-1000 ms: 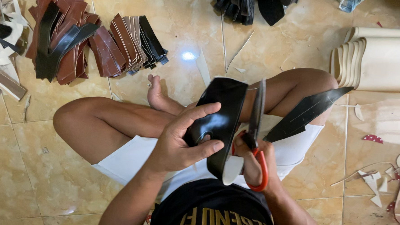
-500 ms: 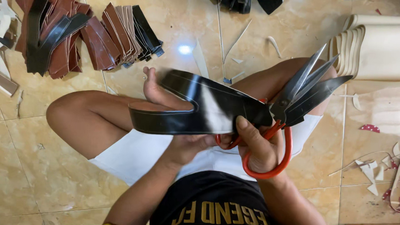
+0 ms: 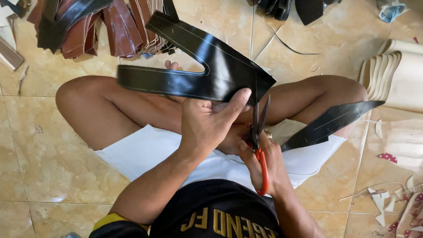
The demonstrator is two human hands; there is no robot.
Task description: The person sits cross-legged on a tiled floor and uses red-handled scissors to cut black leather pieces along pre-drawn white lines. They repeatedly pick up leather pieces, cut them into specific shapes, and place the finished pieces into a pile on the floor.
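Nearest me, my right hand is closed through the orange handles of the scissors, blades pointing up and far, tips just beside the right edge of the black forked piece. My left hand grips that piece from below, thumb pressed on its near face, holding it above my crossed legs. A black strip lies across my right thigh; farther left, brown and black cut pieces sit heaped on the tiled floor.

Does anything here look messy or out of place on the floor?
Yes. Pale offcuts lie scattered on the tiles at the right, and a thin black sliver lies loose near the top. The brown and black strips at upper left sit in a fanned, uneven heap rather than a tidy stack.
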